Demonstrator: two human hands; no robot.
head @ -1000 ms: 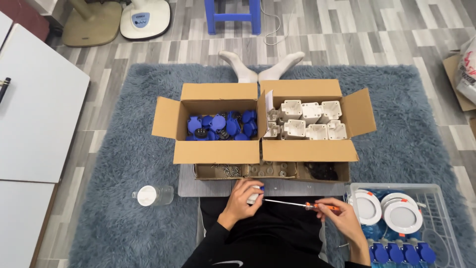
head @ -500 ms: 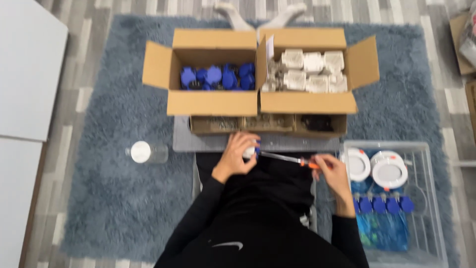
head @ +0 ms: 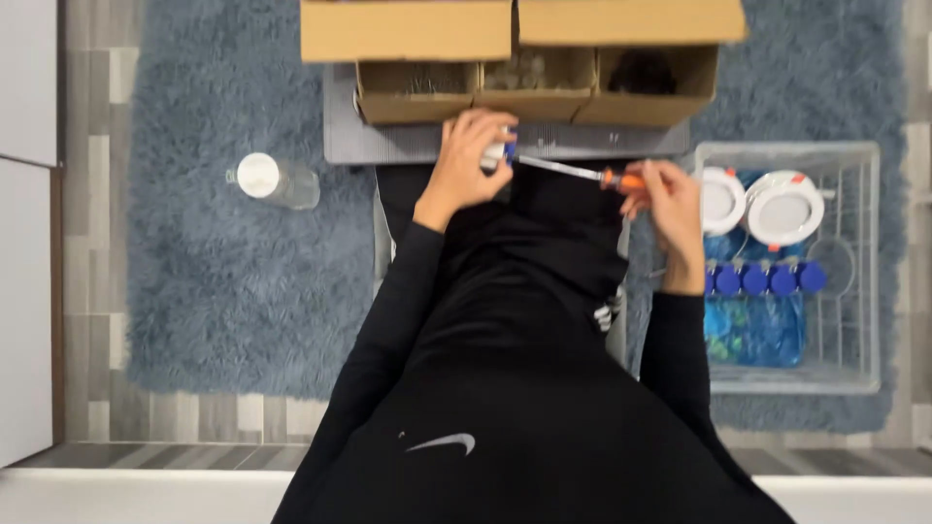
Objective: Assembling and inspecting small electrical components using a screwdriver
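My left hand grips a small white and blue part over my lap. In my right hand is a screwdriver with an orange handle; its metal shaft points left and its tip meets the part. Both arms wear black sleeves. Just beyond the hands stand low cardboard trays on a grey board.
Two larger cardboard boxes sit at the top edge. A clear wire-frame bin on my right holds round white fittings and blue pieces. A clear bottle lies on the grey-blue rug to my left.
The view has tilted down toward my body, so the boxes slid to the top edge. My hands keep the part and screwdriver together in the same grip.
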